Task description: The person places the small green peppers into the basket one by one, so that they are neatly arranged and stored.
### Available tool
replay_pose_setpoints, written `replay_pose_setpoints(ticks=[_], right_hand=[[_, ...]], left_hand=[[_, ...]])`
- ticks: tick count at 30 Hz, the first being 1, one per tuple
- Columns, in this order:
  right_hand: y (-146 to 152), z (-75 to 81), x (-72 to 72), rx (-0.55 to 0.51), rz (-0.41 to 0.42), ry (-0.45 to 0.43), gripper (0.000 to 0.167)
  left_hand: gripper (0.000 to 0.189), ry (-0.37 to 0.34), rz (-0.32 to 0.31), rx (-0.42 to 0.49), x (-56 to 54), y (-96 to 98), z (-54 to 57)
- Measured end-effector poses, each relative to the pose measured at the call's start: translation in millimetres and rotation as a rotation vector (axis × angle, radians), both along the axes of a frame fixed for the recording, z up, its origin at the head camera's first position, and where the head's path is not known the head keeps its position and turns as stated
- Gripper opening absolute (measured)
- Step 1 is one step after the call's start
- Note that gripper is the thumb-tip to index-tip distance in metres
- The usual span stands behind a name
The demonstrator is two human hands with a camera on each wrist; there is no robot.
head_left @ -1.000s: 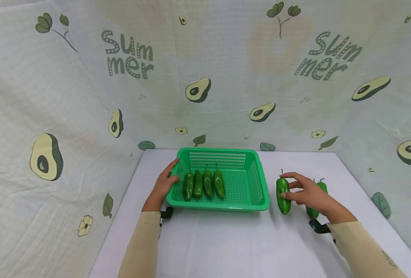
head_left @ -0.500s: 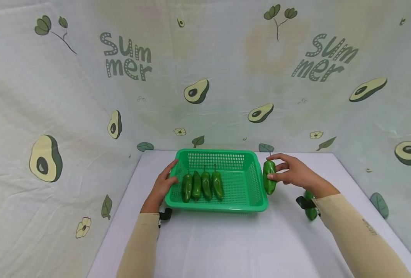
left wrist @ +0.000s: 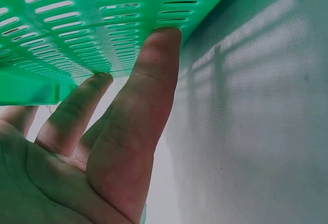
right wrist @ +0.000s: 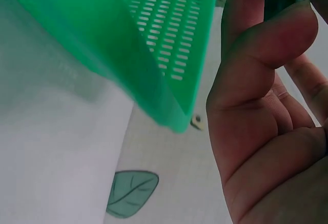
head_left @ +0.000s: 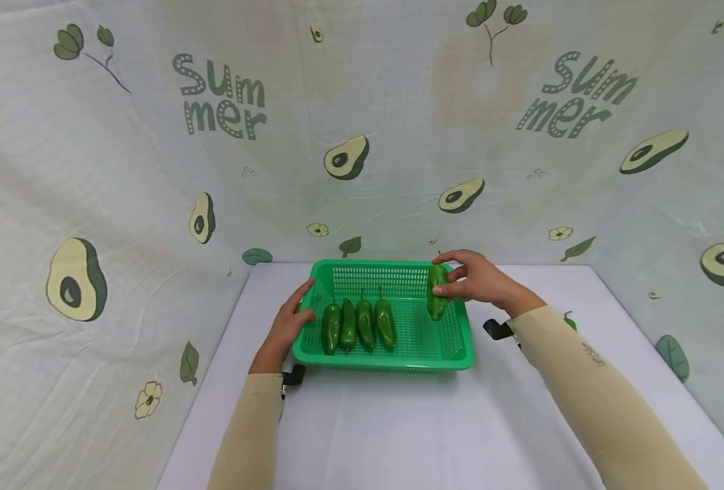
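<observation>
My right hand (head_left: 475,279) pinches a plump green chili pepper (head_left: 437,292), stem up, above the right end of the green plastic basket (head_left: 386,365). In the right wrist view, the bent thumb (right wrist: 287,34) presses on the pepper, only a dark sliver of which shows. My left hand (head_left: 285,330) rests at the basket's left side. In the left wrist view its fairly straight fingers (left wrist: 77,111) and thumb touch the slotted wall (left wrist: 118,24). Several green peppers (head_left: 365,325) lie side by side in the left half of the basket.
The basket stands on a white-covered table (head_left: 399,429). Beyond my right forearm, the stem end of another pepper (head_left: 570,321) shows; the rest is hidden by the sleeve (head_left: 582,381). A printed avocado cloth (head_left: 399,136) hangs behind and at both sides.
My right hand has carried the pepper leftward and up from the table's right side, over the basket's right rim. The left hand has stayed at the basket's left side.
</observation>
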State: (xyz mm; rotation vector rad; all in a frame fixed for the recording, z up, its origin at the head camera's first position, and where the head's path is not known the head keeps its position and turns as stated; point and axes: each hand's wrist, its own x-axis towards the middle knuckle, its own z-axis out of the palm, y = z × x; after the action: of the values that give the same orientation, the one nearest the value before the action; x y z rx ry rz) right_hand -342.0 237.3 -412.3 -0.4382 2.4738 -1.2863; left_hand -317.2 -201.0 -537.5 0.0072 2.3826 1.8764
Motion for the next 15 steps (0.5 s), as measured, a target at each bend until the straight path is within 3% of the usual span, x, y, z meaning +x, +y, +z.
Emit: replay_pose_setpoints(ticks=[15], right_hand=[[-65.0,-29.7,-28.6,0.031,0.141,-0.044,0.082]], left_hand=[[0.088,0.002,0.010,-0.010,2.9,0.7,2.3]])
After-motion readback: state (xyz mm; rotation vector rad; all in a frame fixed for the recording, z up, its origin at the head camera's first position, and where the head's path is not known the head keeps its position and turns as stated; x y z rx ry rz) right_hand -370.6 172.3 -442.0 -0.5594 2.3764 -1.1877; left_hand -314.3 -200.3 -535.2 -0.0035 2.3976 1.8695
